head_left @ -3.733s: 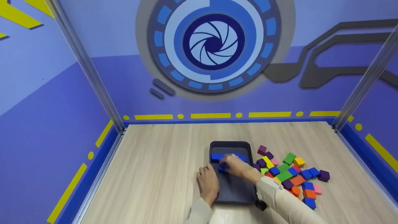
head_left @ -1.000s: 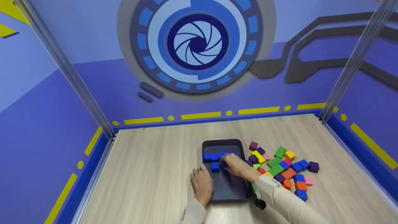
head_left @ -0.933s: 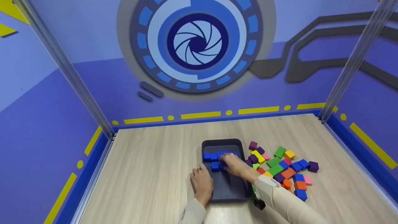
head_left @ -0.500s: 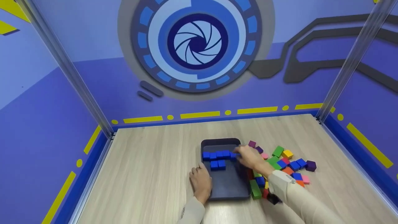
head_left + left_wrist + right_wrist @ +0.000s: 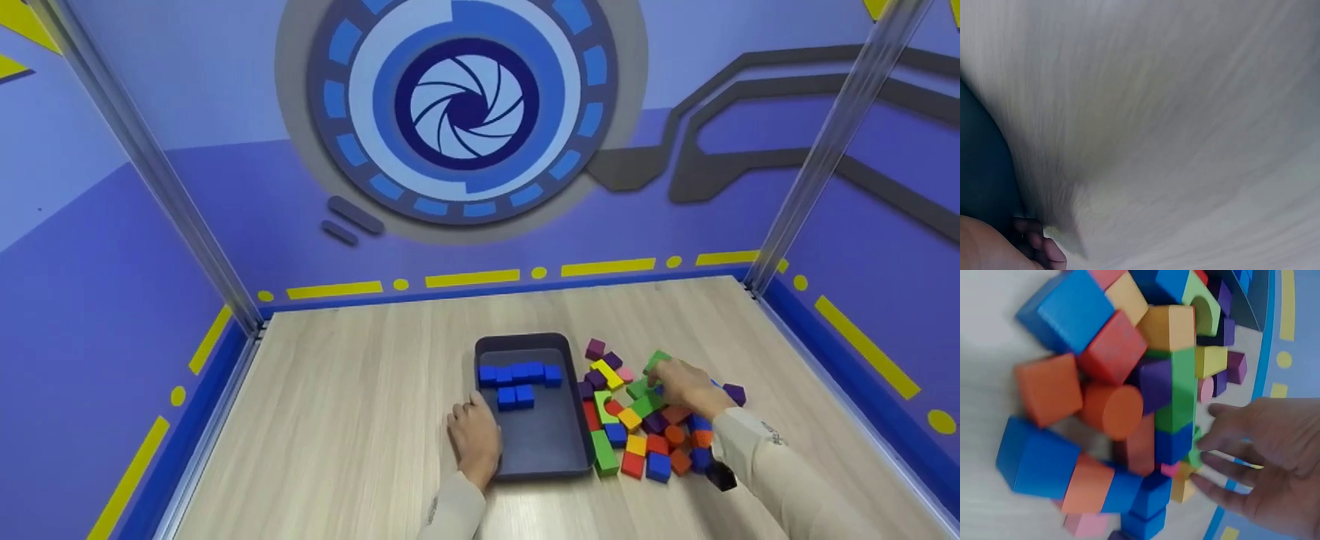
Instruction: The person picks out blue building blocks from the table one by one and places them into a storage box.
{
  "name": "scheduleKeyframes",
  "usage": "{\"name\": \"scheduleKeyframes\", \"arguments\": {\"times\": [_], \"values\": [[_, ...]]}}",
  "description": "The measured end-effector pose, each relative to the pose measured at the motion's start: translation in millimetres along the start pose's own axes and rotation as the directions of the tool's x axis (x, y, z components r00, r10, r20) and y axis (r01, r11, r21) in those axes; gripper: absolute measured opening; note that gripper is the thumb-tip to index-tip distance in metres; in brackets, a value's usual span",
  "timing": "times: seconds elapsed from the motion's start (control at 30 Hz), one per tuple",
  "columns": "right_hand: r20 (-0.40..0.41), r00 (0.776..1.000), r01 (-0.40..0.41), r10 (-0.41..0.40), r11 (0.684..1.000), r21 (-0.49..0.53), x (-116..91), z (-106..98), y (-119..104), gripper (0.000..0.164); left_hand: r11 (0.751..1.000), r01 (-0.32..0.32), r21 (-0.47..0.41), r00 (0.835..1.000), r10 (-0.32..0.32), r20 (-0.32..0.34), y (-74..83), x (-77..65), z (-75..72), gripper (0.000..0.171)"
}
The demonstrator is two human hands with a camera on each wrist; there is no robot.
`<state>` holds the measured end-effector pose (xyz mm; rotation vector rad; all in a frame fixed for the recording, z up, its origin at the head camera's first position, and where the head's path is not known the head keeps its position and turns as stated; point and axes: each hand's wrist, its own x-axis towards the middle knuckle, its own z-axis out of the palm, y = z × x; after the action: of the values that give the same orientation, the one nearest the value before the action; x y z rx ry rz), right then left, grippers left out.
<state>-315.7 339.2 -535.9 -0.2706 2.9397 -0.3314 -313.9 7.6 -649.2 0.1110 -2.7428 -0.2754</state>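
Observation:
A dark grey tray (image 5: 538, 471) stands on the table, with a row of several blue cubes (image 5: 520, 373) across its back part. Two more blue cubes (image 5: 516, 397) sit side by side just in front of that row. My left hand (image 5: 474, 435) rests against the tray's left side, fingers relaxed; the left wrist view has its fingertips (image 5: 1053, 253) beside the dark wall. Over the far right part of the loose wooden blocks hovers my right hand (image 5: 682, 384), fingers spread and nothing held. In the right wrist view its fingertips (image 5: 1216, 409) are near a green block (image 5: 1193, 447).
Right of the tray lies a crowded pile of coloured blocks, among them a long green block (image 5: 604, 453), an orange cylinder (image 5: 675, 435) and a blue cube (image 5: 658, 466). Purple-blue panels (image 5: 247, 217) enclose the wooden table (image 5: 352, 405) at the back and sides.
My right hand has let go of a blue cube in the tray's second row, beside another, and moved right over the loose blocks. My left hand stays at the tray's side.

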Motion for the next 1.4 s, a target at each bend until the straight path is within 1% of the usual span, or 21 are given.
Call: {"name": "scheduleKeyframes", "arguments": {"times": [0.1, 0.13, 0.23, 0.3, 0.37, 0.43, 0.6, 0.67, 0.73, 0.8, 0.87, 0.97, 1.03, 1.1, 1.17, 1.23, 1.33, 1.4], "values": [[0.061, 0.997, -0.055, 0.052, 0.997, 0.047, -4, 1, 5, 0.036, 1.0, 0.008, 0.005, 1.0, -0.008, 0.004, -0.7, 1.2, -0.3, 0.056], [0.076, 0.994, -0.083, 0.077, 0.993, 0.083, -5, 3, 6, 0.037, 1.0, 0.006, 0.005, 1.0, -0.006, 0.005, -0.5, 1.4, -0.1, 0.056], [0.054, 0.996, -0.077, 0.072, 0.992, 0.096, -7, 10, 12, 0.039, 1.0, -0.005, 0.001, 1.0, 0.005, -0.001, 0.5, 1.1, 0.8, 0.054], [0.026, 0.999, -0.047, 0.045, 0.997, 0.066, -7, 16, 15, 0.038, 1.0, -0.008, -0.002, 1.0, 0.008, -0.019, 0.8, 0.4, 2.2, 0.053], [-0.011, 1.0, 0.003, -0.002, 1.0, 0.014, -6, 20, 18, 0.041, 1.0, -0.005, -0.001, 0.999, 0.005, -0.038, 0.3, -0.4, 3.2, 0.052], [-0.017, 1.0, 0.008, -0.007, 1.0, 0.015, -6, 23, 20, 0.044, 1.0, -0.002, 0.003, 0.999, 0.003, -0.048, -0.3, -1.1, 3.9, 0.051], [-0.054, 0.998, 0.032, -0.032, 0.999, 0.005, -5, 20, 21, 0.052, 1.0, -0.003, -0.001, 0.999, 0.003, -0.037, -1.5, -0.7, 3.8, 0.052], [-0.066, 0.997, 0.033, -0.033, 0.999, 0.0, -4, 17, 20, 0.051, 1.0, -0.002, -0.008, 1.0, 0.001, -0.031, -1.7, 0.1, 3.4, 0.053], [-0.079, 0.997, 0.023, -0.023, 1.0, -0.002, -3, 15, 16, 0.046, 1.0, 0.0, -0.006, 1.0, 0.0, -0.026, -1.6, 0.6, 2.7, 0.054], [-0.108, 0.994, 0.022, -0.023, 1.0, -0.016, -2, 12, 12, 0.041, 1.0, 0.002, -0.008, 1.0, -0.002, -0.021, -1.1, 0.4, 2.6, 0.054], [-0.16, 0.987, 0.027, -0.032, 0.999, -0.038, -1, 11, 7, 0.037, 1.0, 0.004, -0.011, 1.0, -0.005, -0.014, -0.7, -0.7, 2.8, 0.054], [-0.245, 0.969, 0.03, -0.043, 0.998, -0.057, 2, 8, -7, 0.034, 1.0, 0.011, -0.021, 1.0, -0.011, -0.005, -0.6, -1.4, 3.0, 0.054], [-0.282, 0.958, 0.039, -0.049, 0.998, -0.04, 4, 5, -17, 0.034, 1.0, 0.016, -0.021, 1.0, -0.016, 0.004, -1.0, -1.5, 2.9, 0.054], [-0.288, 0.956, 0.052, -0.05, 0.999, -0.002, 7, 2, -30, 0.035, 1.0, 0.019, -0.021, 1.0, -0.019, 0.01, -1.3, -1.2, 2.5, 0.053], [-0.278, 0.958, 0.08, -0.067, 0.996, 0.035, 10, 1, -42, 0.038, 1.0, 0.018, -0.019, 1.0, -0.018, 0.013, -1.4, -0.8, 2.4, 0.054], [-0.258, 0.963, 0.107, -0.084, 0.991, 0.077, 14, 1, -55, 0.047, 1.0, 0.013, -0.02, 1.0, -0.013, 0.008, -1.3, -0.2, 2.7, 0.054], [-0.25, 0.959, 0.155, -0.132, 0.985, 0.076, 19, 4, -73, 0.047, 1.0, 0.005, -0.022, 1.0, -0.006, -0.007, -1.2, -0.5, 3.2, 0.052], [-0.251, 0.953, 0.189, -0.169, 0.98, 0.056, 22, 7, -84, 0.043, 1.0, 0.004, -0.022, 1.0, -0.005, -0.014, -1.2, -1.0, 3.7, 0.051]]}}
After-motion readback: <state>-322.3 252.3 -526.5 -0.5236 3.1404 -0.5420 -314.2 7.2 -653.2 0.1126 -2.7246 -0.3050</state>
